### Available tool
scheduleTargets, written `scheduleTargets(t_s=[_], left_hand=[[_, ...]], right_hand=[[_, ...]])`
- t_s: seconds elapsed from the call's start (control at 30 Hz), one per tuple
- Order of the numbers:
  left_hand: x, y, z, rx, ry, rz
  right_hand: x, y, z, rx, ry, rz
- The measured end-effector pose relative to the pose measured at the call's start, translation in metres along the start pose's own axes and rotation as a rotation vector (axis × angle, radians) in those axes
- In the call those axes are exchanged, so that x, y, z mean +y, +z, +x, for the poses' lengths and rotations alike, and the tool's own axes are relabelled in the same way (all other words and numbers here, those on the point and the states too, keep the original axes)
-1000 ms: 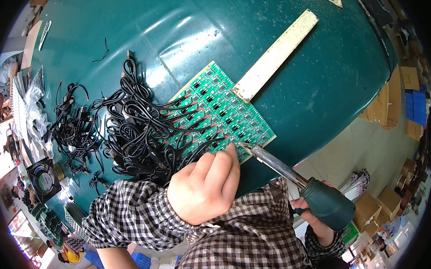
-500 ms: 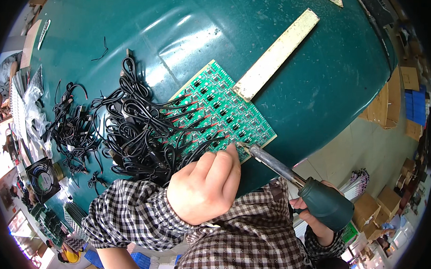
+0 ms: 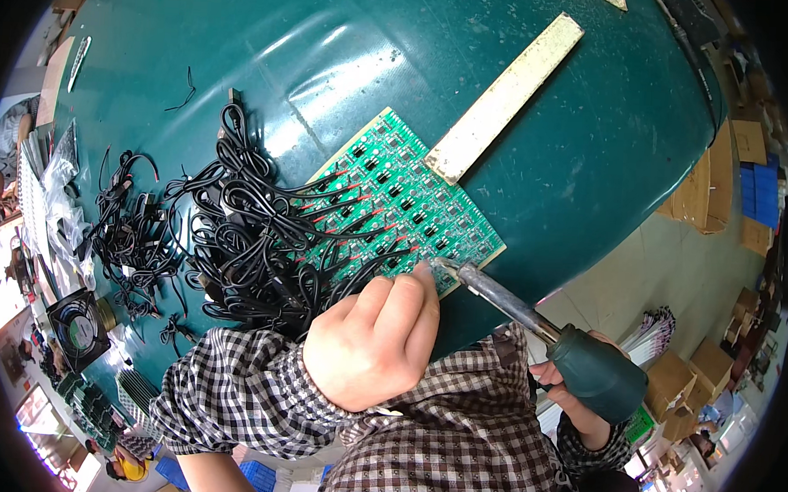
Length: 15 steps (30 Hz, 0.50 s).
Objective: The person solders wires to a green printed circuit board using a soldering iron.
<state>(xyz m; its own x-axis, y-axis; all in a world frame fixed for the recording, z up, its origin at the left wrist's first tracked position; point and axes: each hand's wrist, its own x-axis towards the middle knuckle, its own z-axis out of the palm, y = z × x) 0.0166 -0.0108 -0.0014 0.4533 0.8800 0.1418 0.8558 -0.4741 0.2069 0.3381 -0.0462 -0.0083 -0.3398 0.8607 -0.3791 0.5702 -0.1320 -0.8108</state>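
Note:
A green circuit board panel (image 3: 448,215) lies on the table, with red wire ends of black cables on several of its sections. My left hand (image 3: 374,344) is closed in a pinch at the board's near edge; whatever sits between thumb and finger is hidden. My right hand (image 3: 572,396) grips a soldering iron (image 3: 595,369) by its dark green handle. The iron's tip meets the board right beside my left fingertips. Coiled black cables (image 3: 259,205) are heaped on the board's left side and next to it.
A long pale, worn bar (image 3: 506,101) rests with one end on the board's far edge. Farther left lie another cable bundle (image 3: 135,235), clear plastic bags (image 3: 62,196) and a black fan (image 3: 78,331). Cardboard boxes (image 3: 709,189) stand beyond the table's right edge.

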Motion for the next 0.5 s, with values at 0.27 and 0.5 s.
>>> scheduleTargets(t_s=[0.27,0.5], left_hand=[[0.000,0.000,0.000,0.004,0.005,0.005],[0.000,0.002,-0.001,0.013,0.006,0.011]], right_hand=[[-0.021,0.004,0.008,0.106,0.117,0.209],[-0.013,0.000,0.011,0.043,-0.012,0.096]])
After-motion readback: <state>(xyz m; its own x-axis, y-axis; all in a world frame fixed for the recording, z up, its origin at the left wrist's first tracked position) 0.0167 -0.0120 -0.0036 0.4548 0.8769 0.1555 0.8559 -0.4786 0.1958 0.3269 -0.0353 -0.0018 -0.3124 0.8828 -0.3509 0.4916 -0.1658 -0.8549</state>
